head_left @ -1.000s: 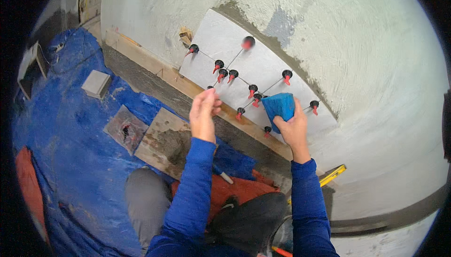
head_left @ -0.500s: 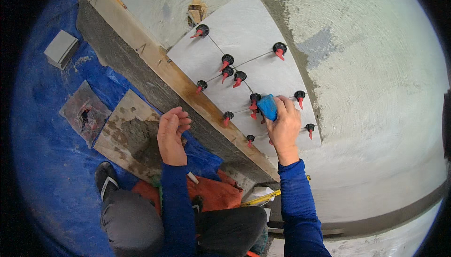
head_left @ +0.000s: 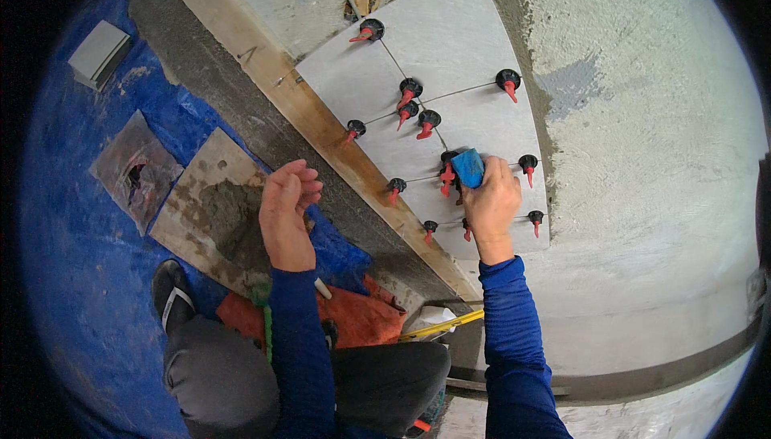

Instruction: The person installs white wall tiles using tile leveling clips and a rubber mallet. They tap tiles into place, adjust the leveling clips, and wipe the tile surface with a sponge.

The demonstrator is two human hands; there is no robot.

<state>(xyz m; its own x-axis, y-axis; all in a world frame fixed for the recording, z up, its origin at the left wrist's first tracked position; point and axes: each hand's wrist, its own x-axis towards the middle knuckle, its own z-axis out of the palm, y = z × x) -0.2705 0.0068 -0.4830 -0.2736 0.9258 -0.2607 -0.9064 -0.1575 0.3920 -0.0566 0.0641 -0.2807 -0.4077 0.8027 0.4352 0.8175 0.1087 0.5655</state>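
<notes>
My right hand (head_left: 493, 210) grips a small blue sponge (head_left: 468, 168) between thumb and fingers. The sponge is against or just above the light grey wall tiles (head_left: 458, 33), beside a cluster of tile levelling clips that it and my hand partly cover. Each clip is a black disc with a red handle, like the one on the right-hand joint (head_left: 507, 83); several more sit along the other joints and edges. My left hand (head_left: 287, 216) is raised in the air with nothing in it, fingers loosely bent and thumb apart. Behind it lies the mortar board.
A wooden batten (head_left: 277, 89) runs along the tiles' lower edge. On the blue tarp (head_left: 72, 278) are a board (head_left: 181, 210) with wet mortar, a clear plastic bag (head_left: 136, 172) and stacked tiles (head_left: 99, 53). A yellow level (head_left: 450, 326) and red cloth (head_left: 361, 318) lie near my legs.
The whole view has shifted slightly. My right hand and the sponge have moved a little beside the clip cluster, uncovering a clip near the bottom edge. My left hand stays raised.
</notes>
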